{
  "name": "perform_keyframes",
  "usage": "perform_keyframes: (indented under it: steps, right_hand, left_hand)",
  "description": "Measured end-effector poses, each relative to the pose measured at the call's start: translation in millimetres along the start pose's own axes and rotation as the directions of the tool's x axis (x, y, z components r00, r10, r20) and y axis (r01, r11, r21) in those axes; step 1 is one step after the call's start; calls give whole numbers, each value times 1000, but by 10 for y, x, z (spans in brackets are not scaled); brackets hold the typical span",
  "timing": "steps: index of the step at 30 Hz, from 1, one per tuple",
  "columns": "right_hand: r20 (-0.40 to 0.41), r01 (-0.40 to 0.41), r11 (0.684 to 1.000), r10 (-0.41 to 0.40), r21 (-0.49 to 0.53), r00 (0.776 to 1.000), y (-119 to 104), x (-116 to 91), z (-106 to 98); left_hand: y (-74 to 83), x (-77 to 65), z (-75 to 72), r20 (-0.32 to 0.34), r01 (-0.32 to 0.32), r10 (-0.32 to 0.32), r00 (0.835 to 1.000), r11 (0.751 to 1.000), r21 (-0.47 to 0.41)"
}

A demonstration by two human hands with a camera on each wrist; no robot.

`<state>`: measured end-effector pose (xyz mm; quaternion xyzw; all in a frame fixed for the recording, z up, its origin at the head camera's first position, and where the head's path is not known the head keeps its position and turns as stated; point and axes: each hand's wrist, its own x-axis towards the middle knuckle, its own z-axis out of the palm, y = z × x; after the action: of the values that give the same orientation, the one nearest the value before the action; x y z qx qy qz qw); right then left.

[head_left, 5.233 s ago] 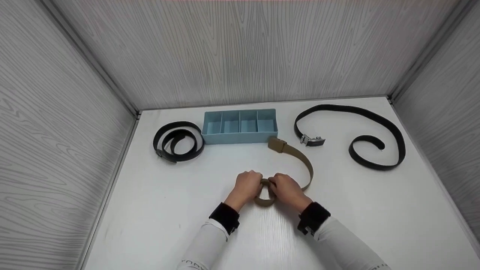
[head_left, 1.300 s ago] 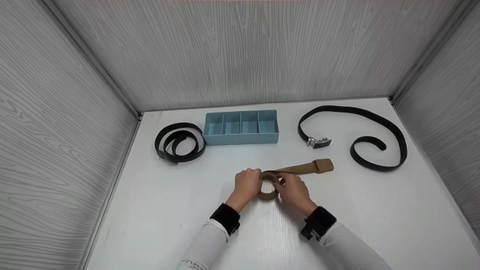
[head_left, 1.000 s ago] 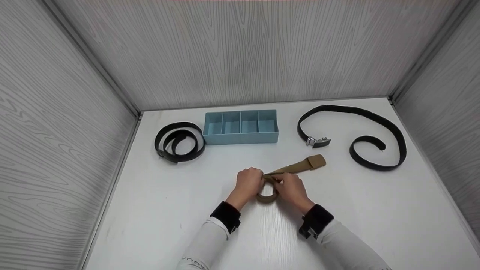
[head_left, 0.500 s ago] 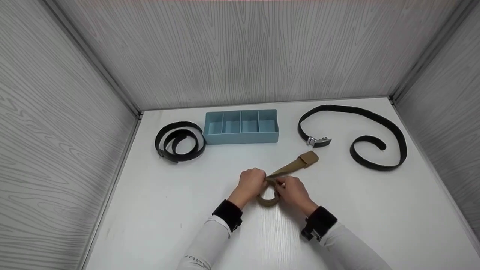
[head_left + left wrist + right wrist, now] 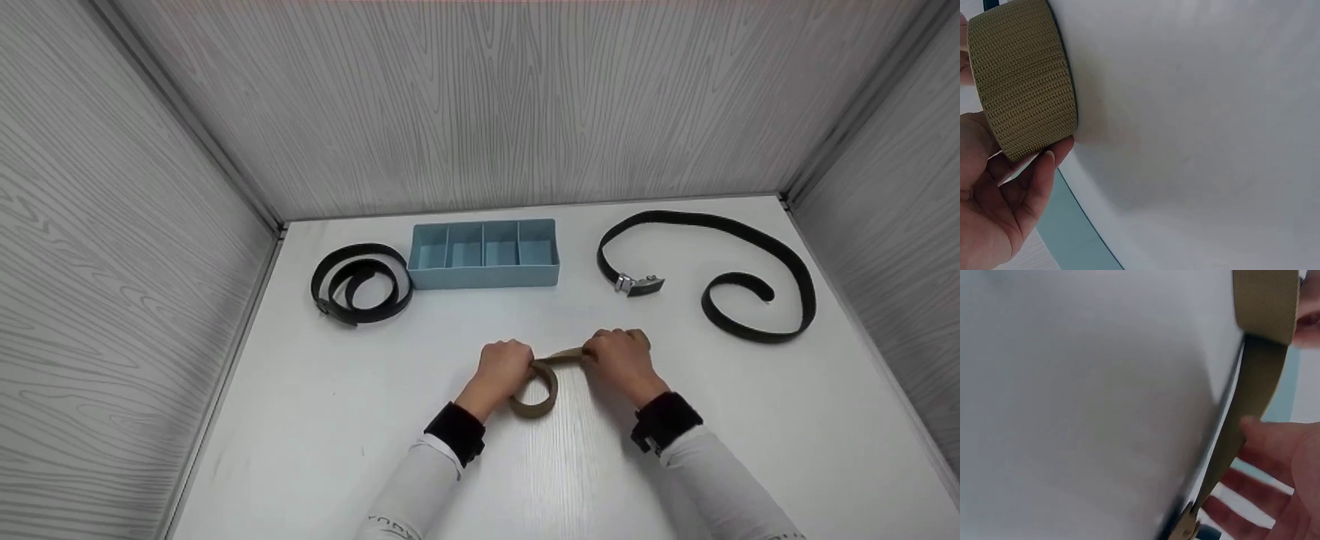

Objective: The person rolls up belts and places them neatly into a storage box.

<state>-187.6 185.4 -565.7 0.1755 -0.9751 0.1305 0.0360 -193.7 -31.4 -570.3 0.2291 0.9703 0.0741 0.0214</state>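
Note:
A tan webbing belt stands on its edge on the white table, part of it wound into a ring. My left hand pinches the ring at its upper left; the left wrist view shows the ribbed outer face of the coil against the fingers. From the ring a free length runs to the right. My right hand holds this length between thumb and fingers, close to the buckle end. The buckle shows at the bottom of the right wrist view; in the head view the hand mostly hides it.
Behind the hands stands a light blue box with several compartments. A loosely coiled black belt lies at its left end. To the right, another black belt with a silver buckle lies in a wide curve. Wood-grain panels enclose the table.
My right hand has slid from the ring along the free strap to the buckle end, right of where it was. Over the five seconds, the left hand has stayed at the ring.

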Motion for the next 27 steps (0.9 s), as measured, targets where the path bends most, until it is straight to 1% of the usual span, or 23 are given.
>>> perform_keyframes:
  steps: [1,4,7,11,14,16,19,22,25,27]
  right_hand:
    - [14,-3,1000,3,-12,1000,14,-1,-6]
    - [17,7,1000,-7,-21,1000,19,9,-15]
    - [28,-12,1000,11,12,1000,-6,7,-10]
    - [83,-59,992,49,116,995,-73,-21,2]
    - [106,-52,986,36,157,994,-136,-41,17]
    - [108,-39,986,22,160,994,-178,-52,29]
    - [101,-25,985,7,173,995,-234,-65,46]
    - [92,-18,982,1,190,996,-281,-73,55]
    - [88,-28,976,9,215,996,-311,-73,66]
    - [89,-45,970,25,238,996,-327,-71,73]
  left_hand:
    - [-5,-3,5,-2,5,-5,1000,1000,7]
    - [-13,-8,12,-19,31,-31,999,999,30]
    - [-5,-4,18,-31,78,-77,997,997,27]
    - [20,10,20,-14,165,-165,986,986,-15]
    - [36,25,17,5,225,-225,974,973,-59]
    - [45,32,20,10,252,-252,968,964,-87]
    - [57,43,25,10,275,-276,961,952,-132]
    - [62,55,28,3,282,-285,959,946,-158]
    - [63,63,28,-1,275,-279,960,948,-161]
    - [63,66,29,3,262,-265,964,951,-166]
